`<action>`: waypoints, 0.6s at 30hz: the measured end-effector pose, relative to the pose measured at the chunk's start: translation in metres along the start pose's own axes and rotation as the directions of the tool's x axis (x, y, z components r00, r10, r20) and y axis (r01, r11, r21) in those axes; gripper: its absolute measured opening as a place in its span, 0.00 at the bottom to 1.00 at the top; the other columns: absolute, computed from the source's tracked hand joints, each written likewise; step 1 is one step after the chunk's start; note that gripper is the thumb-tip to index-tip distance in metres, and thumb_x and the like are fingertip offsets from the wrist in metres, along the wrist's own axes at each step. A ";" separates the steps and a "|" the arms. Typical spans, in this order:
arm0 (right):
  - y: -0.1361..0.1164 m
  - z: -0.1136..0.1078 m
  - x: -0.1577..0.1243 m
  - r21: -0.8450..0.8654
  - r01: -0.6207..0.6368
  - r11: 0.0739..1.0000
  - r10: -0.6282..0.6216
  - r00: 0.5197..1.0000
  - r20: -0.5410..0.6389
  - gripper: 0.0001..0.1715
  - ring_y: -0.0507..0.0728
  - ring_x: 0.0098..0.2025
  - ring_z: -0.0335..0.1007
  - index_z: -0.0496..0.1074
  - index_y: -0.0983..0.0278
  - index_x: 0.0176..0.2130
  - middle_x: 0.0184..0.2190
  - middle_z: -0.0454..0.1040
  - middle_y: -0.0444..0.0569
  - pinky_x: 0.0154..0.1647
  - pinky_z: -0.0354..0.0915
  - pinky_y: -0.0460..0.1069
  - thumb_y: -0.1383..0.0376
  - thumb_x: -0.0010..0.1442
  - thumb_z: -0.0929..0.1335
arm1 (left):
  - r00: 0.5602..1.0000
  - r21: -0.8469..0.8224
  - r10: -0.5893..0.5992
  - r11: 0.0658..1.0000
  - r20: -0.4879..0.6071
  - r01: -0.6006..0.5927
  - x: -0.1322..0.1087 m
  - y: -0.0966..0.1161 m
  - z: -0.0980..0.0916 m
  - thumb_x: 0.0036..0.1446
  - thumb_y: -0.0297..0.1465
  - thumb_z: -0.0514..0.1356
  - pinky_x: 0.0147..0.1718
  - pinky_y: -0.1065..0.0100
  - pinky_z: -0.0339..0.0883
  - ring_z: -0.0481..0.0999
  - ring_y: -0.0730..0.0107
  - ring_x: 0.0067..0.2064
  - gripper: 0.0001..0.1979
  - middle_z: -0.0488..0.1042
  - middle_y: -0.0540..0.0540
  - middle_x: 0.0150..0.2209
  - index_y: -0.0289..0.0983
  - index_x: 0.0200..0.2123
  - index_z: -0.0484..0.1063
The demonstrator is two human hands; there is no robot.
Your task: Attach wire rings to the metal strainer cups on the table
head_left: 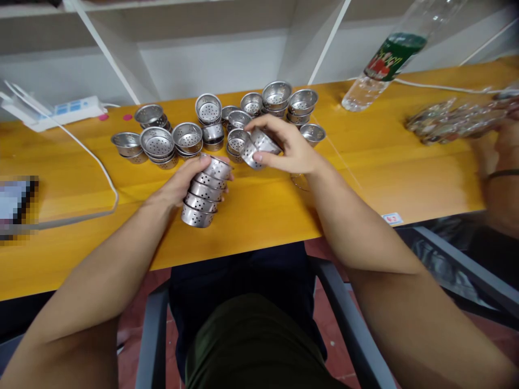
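Note:
My left hand (188, 175) is closed round a tilted stack of perforated metal cups (201, 192), several nested one in another. Just to its right, my right hand (286, 146) grips more perforated metal cups (259, 146) between thumb and fingers, tipped on their side. Their holes show on the bottom and walls. Behind both hands, more such cups stand in short stacks along the table, among them a wide one (157, 142) at left and another (277, 96) at the back. My right hand partly hides the cups behind it.
A white power strip (68, 112) with cables lies at the back left, and a pixelated device (16, 202) at the left edge. A plastic bottle (385, 62) stands at the back right. Another person's hand (506, 129) is beside clear-wrapped items (454, 121). Shelf dividers rise behind the table (259, 216).

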State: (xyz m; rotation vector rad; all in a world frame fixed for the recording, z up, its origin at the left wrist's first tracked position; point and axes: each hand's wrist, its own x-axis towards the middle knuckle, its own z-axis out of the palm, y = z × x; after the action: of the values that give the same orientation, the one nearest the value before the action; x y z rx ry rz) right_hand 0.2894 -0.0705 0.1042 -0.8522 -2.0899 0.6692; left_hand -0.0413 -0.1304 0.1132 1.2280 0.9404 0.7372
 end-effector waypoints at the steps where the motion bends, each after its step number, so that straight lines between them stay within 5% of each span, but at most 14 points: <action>1: 0.002 -0.005 -0.001 -0.024 -0.002 1.000 0.003 0.997 0.072 0.57 0.79 0.67 0.87 0.86 0.53 0.67 0.64 0.89 0.59 0.73 0.84 0.76 0.15 0.65 0.80 | 1.000 0.000 0.014 1.000 -0.012 -0.014 0.001 -0.001 -0.003 0.64 0.70 0.75 0.43 0.48 0.96 0.99 0.40 0.46 0.45 0.96 0.33 0.52 0.38 0.65 0.87; 6: 0.005 -0.010 -0.005 -0.160 -0.054 0.986 0.110 0.925 0.363 0.44 0.70 0.47 0.85 0.84 0.56 0.56 0.49 0.89 0.52 0.56 0.82 0.68 0.27 0.64 0.86 | 0.995 -0.100 0.083 0.991 -0.063 -0.089 0.010 -0.012 -0.009 0.69 0.67 0.70 0.41 0.48 0.96 1.00 0.36 0.47 0.41 0.95 0.35 0.45 0.37 0.62 0.90; 12: 0.002 0.019 -0.002 -0.171 0.014 0.985 0.056 0.917 0.396 0.46 0.78 0.65 0.84 0.82 0.58 0.65 0.65 0.86 0.63 0.70 0.79 0.71 0.33 0.66 0.87 | 0.961 -0.196 0.236 0.945 -0.141 -0.261 0.022 -0.016 -0.012 0.67 0.65 0.67 0.38 0.50 0.95 0.99 0.34 0.50 0.36 0.95 0.34 0.41 0.39 0.54 0.92; 18: -0.002 0.017 -0.003 -0.093 0.078 0.993 -0.031 0.905 0.424 0.56 0.76 0.64 0.86 0.83 0.56 0.71 0.67 0.89 0.60 0.67 0.82 0.68 0.23 0.66 0.85 | 0.928 -0.202 0.329 0.910 -0.177 -0.361 0.022 -0.010 -0.016 0.72 0.71 0.66 0.60 0.37 0.96 0.97 0.31 0.63 0.39 0.95 0.36 0.56 0.43 0.60 0.88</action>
State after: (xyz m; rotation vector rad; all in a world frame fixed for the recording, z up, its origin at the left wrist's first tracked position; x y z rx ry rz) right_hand 0.2767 -0.0771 0.0951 -0.7516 -2.5492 0.7695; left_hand -0.0462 -0.1055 0.0982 1.1583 0.7287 1.1954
